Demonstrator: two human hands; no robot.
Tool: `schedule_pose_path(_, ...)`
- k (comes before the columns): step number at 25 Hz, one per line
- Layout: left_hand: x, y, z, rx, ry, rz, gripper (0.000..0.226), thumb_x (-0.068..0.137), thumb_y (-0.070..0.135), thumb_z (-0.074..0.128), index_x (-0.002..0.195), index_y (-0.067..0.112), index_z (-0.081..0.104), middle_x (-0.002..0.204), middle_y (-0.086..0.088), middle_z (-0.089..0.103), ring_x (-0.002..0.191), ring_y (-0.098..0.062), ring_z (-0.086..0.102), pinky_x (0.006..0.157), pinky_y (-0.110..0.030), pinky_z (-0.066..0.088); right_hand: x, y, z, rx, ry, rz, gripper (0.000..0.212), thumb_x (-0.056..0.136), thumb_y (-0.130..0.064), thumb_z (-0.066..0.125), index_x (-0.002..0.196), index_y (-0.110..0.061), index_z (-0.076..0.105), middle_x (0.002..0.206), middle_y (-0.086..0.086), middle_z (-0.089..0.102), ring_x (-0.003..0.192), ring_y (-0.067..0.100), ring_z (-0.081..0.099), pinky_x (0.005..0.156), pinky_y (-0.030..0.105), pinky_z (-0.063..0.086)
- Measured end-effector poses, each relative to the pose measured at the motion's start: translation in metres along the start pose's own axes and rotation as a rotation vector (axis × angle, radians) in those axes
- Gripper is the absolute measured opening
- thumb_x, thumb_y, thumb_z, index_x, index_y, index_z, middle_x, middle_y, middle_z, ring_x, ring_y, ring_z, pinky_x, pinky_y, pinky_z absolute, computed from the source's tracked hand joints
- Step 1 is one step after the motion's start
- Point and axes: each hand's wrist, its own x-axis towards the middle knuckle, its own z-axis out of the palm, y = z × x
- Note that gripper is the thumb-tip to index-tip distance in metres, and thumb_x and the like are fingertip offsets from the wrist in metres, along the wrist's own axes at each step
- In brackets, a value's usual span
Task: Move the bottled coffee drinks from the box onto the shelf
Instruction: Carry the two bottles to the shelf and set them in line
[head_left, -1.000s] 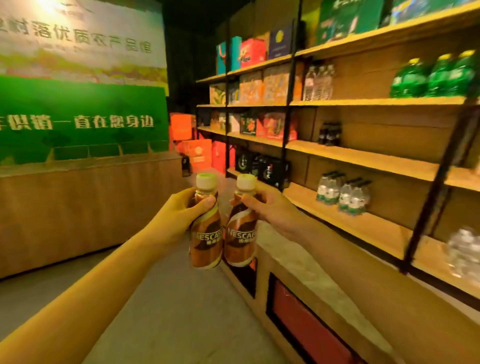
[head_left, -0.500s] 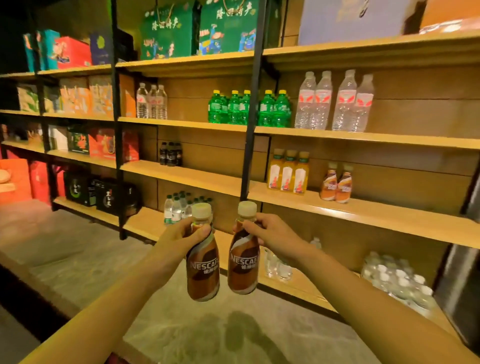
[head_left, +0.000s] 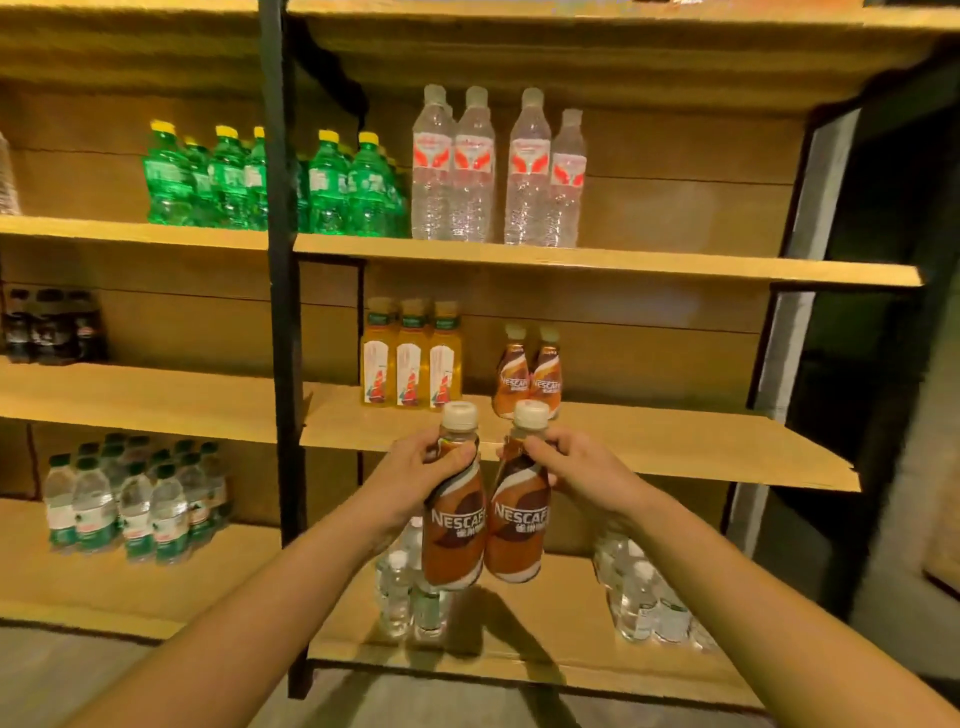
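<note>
Left hand (head_left: 415, 475) & right hand (head_left: 576, 467) each grasp a coffee bottle (head_left: 453, 525) by the neck, prob so bases drop easily beside the two on the shelf (head_left: 649, 441).

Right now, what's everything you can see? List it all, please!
left coffee bottle: one, brown, held
right coffee bottle: one, brown, held
shelved coffee bottles: two, brown, middle shelf
juice bottles: three, yellow, middle shelf
tall water bottles: at least four, clear, upper shelf
green bottles: several, yellow caps, upper shelf
dark bottles: few, black, middle shelf, far left
small water bottles: many, clear, bottom shelf
left hand: grips left coffee bottle
right hand: grips right coffee bottle
</note>
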Motion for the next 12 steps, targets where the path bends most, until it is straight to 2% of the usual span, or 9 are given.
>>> schedule_pose_path(2, 0.048, -0.003, 0.001, -0.023, -0.057, 0.019, 0.026, 0.089, 0.024, 0.057, 0.115, 0.019, 0.058, 0.102, 0.001, 0.068, 0.088, -0.006, 0.063, 0.061, -0.011, 0.05, 0.03, 0.013, -0.017, -0.021, 0.064, 0.012, 0.016, 0.095, -0.025, 0.047, 0.084, -0.026, 0.059, 0.083, -0.012, 0.064, 0.07, -0.008, 0.065, 0.059, 0.005, 0.046)
schedule_pose_path(4, 0.091, -0.003, 0.002, -0.044, -0.086, 0.036, 0.022, 0.089, 0.026, 0.058, 0.111, 0.027, 0.056, 0.103, 0.005, 0.066, 0.088, -0.003, 0.061, 0.063, -0.013, 0.049, 0.059, 0.024, -0.033, 0.016, 0.099, 0.027, 0.012, 0.093, -0.028, 0.049, 0.089, -0.025, 0.059, 0.09, -0.007, 0.066, 0.085, 0.004, 0.065, 0.073, 0.017, 0.05)
schedule_pose_path(6, 0.13, -0.004, 0.004, -0.058, -0.084, 0.033, 0.017, 0.088, 0.028, 0.059, 0.104, 0.033, 0.054, 0.103, 0.006, 0.064, 0.09, -0.006, 0.059, 0.072, -0.022, 0.049, 0.085, 0.032, -0.049, 0.072, 0.143, 0.047, 0.013, 0.093, -0.028, 0.05, 0.093, -0.022, 0.061, 0.093, -0.004, 0.069, 0.092, 0.012, 0.065, 0.082, 0.026, 0.05)
schedule_pose_path(9, 0.182, -0.005, 0.009, -0.013, -0.126, 0.05, 0.024, 0.087, 0.033, 0.059, 0.111, 0.031, 0.054, 0.104, 0.006, 0.064, 0.095, -0.012, 0.062, 0.081, -0.029, 0.049, 0.117, 0.04, -0.072, 0.096, 0.196, 0.042, 0.016, 0.094, -0.028, 0.049, 0.099, -0.019, 0.062, 0.095, -0.002, 0.07, 0.091, 0.011, 0.066, 0.08, 0.026, 0.05)
schedule_pose_path(12, 0.224, -0.003, 0.016, 0.03, -0.156, 0.094, 0.033, 0.089, 0.031, 0.057, 0.12, 0.024, 0.053, 0.11, 0.002, 0.064, 0.097, -0.015, 0.062, 0.079, -0.026, 0.05, 0.148, 0.047, -0.095, 0.095, 0.227, 0.027, 0.019, 0.094, -0.027, 0.049, 0.103, -0.016, 0.06, 0.098, 0.003, 0.068, 0.094, 0.015, 0.065, 0.08, 0.026, 0.049)
